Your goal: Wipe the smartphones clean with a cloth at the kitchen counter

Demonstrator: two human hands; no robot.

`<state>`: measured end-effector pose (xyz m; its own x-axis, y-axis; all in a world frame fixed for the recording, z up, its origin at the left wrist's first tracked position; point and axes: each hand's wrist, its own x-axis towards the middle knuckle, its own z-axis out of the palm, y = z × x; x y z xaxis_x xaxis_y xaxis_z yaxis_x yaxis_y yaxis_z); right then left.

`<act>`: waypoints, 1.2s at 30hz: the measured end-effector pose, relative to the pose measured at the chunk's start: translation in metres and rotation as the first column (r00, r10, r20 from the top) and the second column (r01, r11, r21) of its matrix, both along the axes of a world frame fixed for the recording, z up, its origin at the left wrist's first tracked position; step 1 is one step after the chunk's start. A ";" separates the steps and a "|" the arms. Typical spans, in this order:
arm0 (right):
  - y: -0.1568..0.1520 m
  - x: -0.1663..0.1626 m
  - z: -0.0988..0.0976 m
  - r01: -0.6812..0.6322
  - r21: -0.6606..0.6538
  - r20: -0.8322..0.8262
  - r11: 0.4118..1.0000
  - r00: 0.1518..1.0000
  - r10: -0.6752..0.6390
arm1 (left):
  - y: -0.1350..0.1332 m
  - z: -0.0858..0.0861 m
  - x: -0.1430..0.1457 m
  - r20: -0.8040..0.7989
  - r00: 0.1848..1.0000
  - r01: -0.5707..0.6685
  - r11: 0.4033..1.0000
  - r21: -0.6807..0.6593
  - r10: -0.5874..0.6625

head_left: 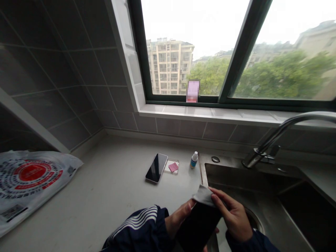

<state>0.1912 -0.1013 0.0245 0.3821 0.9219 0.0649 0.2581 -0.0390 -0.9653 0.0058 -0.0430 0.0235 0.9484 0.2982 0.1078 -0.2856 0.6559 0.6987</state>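
Note:
In the head view, my left hand (181, 217) is wrapped round a black, flat, slab-shaped device (199, 225), tilted near the sink's left edge. The device looks like a phone or small tablet; its lower end runs out of the picture. A grey cloth (203, 194) covers its top edge. My right hand (233, 213) is closed with its fingers pressing the cloth against the top right corner. Beyond them, a phone (156, 168) lies dark screen up on the counter. A small pink piece (173, 167) rests on a clear case (176, 172) beside it.
A small white-capped bottle (194, 160) stands by the steel sink (236, 171). The curved faucet (270, 140) rises at the sink's back right. A printed plastic bag (34, 182) lies on the counter (99, 196) at left. The window sill (199, 110) runs along the back.

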 end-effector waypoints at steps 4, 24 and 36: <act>-0.001 0.005 -0.004 -0.022 -0.013 0.004 1.000 1.000 0.022 | 0.001 -0.001 0.001 0.000 1.000 0.002 1.000 0.003 -0.002; 0.003 -0.003 0.000 0.041 0.048 0.029 0.998 0.999 -0.043 | 0.005 -0.010 0.002 0.042 0.999 0.014 0.999 -0.029 -0.012; 0.005 -0.006 0.003 0.069 0.086 0.017 0.994 0.997 -0.071 | 0.005 -0.019 0.001 0.064 0.998 0.017 0.995 -0.103 -0.011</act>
